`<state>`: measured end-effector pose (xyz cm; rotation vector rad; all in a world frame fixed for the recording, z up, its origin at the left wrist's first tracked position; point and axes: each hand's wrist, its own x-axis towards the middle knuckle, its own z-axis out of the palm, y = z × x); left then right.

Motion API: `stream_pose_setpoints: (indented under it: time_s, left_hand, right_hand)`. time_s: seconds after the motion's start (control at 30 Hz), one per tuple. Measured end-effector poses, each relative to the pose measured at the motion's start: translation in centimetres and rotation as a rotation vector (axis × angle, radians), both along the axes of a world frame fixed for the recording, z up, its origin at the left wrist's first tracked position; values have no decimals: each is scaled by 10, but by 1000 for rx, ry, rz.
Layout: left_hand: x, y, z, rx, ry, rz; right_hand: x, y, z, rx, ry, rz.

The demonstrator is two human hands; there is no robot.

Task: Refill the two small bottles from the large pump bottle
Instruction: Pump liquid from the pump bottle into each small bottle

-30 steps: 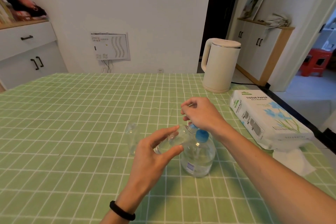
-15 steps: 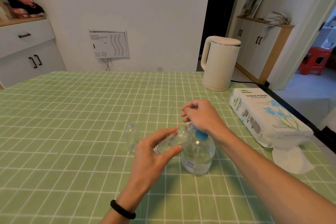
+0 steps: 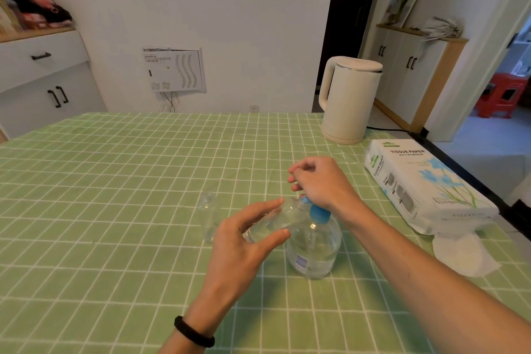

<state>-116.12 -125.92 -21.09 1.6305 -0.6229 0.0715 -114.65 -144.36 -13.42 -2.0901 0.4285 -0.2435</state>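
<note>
Green tablecloth (image 3: 115,195) gets soaked if this goes wrong. The big pump bottle (image 3: 313,250) stands mid-table with the right hand (image 3: 321,184) curled over its blue pump (image 3: 319,214), can't tell if it's gripping. Left hand (image 3: 241,241) pinches a tilted small bottle (image 3: 270,223) at the spout, so bad aim probably spills. The other small bottle (image 3: 208,215) stands just left.

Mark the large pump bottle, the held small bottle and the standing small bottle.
large pump bottle (image 3: 314,251): head view, clear lower body.
held small bottle (image 3: 273,221): head view, tilted clear body.
standing small bottle (image 3: 208,221): head view, upright body.

Tilted small bottle (image 3: 270,224) at blue-capped large bottle (image 3: 313,250); other small bottle (image 3: 207,218) upright
</note>
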Motion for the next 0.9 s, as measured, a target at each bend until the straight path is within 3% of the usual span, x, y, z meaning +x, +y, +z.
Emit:
stream_pose_setpoints:
  time_s: [0.53,0.9]
  left_hand:
    - [-1,-1,6,-11,-19,-11]
    - [0,-1,-4,-1,0,6]
  right_hand:
    - [1,1,11,-76,-22,8]
    - [2,0,-6,58,14,8]
